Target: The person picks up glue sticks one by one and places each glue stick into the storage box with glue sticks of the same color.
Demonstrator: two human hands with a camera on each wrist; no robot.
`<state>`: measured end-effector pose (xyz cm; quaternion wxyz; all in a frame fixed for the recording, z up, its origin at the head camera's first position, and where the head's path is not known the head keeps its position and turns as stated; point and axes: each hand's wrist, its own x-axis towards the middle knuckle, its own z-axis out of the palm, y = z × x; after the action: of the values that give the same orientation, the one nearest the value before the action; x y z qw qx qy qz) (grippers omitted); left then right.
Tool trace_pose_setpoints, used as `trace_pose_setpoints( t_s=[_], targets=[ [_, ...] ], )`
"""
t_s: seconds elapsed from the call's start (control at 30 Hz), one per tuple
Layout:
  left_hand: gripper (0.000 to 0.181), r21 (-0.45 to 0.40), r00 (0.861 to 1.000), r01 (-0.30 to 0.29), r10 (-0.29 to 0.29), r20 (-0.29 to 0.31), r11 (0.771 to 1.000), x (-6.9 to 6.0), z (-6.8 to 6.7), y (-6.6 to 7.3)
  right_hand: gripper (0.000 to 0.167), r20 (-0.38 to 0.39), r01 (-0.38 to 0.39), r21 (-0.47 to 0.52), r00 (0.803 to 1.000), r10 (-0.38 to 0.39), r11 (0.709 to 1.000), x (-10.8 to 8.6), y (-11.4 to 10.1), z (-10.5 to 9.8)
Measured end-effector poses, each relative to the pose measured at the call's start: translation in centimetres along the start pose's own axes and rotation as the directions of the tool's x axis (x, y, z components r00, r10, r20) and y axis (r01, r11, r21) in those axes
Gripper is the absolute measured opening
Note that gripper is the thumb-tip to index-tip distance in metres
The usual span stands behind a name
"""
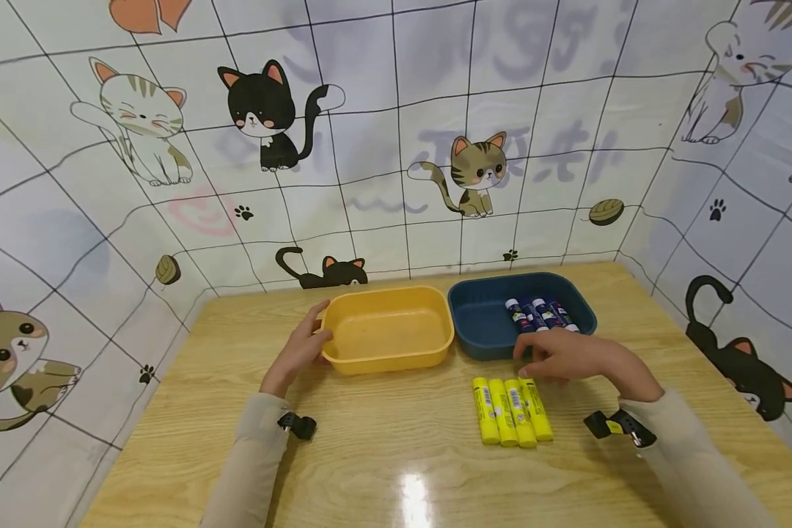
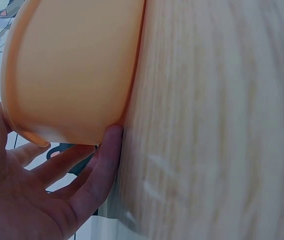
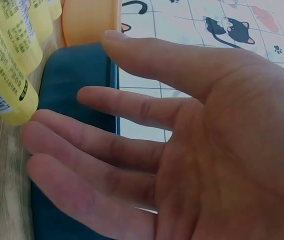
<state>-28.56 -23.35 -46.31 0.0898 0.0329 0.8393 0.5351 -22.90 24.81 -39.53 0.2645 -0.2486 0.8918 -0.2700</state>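
A yellow, rounded-rectangular plastic tray (image 1: pixel 389 334) sits upright near the far edge of the desk (image 1: pixel 369 433); four bright-yellow cylindrical tubes (image 1: pixel 504 414) lie side by side toward its right edge.

A playful, childlike corner is suggested, though whether home or classroom cannot be told: a wood-grain table (image 1: pixel 383 433) is enclosed by white gridded walls (image 1: pixel 363 66) decorated with cartoon cats (image 1: pixel 260 103)

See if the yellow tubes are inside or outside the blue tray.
Outside: the yellow tubes lie on the table in front of the blue tray.
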Motion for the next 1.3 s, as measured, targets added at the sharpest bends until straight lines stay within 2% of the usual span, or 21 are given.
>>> trace_pose_setpoints(
  t_s=[0.2,0.33,0.53,0.73,0.83,1.3],
  targets=[
    [0.071,0.022,0.999,-0.022,0.022,-0.023,1.0,0.0,0.2,-0.4,0.038,0.055,-0.129,0.038,0.99,0.126,0.991,0.2,0.3,0.5],
    [0.071,0.016,1.0,-0.02,0.021,-0.018,1.0,-0.1,0.2,-0.5,0.041,0.078,-0.178,0.038,0.982,0.175,0.983,0.3,0.5,0.8],
    [0.071,-0.001,1.0,0.009,-0.009,-0.004,1.0,-0.1,0.1,-0.3,0.041,0.114,-0.186,0.037,0.977,0.181,0.982,0.5,0.8,1.0],
    [0.071,-0.008,1.0,0.008,-0.008,0.02,1.0,-1.7,0.0,2.3,0.049,0.144,-0.192,0.029,0.972,0.186,0.981,0.9,1.1,1.1],
    [0.071,-0.01,1.0,0.0,0.0,0.024,1.0,-2.1,0.0,3.0,0.051,0.152,-0.2,0.025,0.969,0.194,0.98,1.2,1.4,1.3],
    [0.071,0.01,1.0,0.012,-0.012,0.021,1.0,-2.1,-0.1,3.3,0.048,0.162,-0.175,0.005,0.972,0.172,0.985,1.6,1.4,1.7]
  ],
)
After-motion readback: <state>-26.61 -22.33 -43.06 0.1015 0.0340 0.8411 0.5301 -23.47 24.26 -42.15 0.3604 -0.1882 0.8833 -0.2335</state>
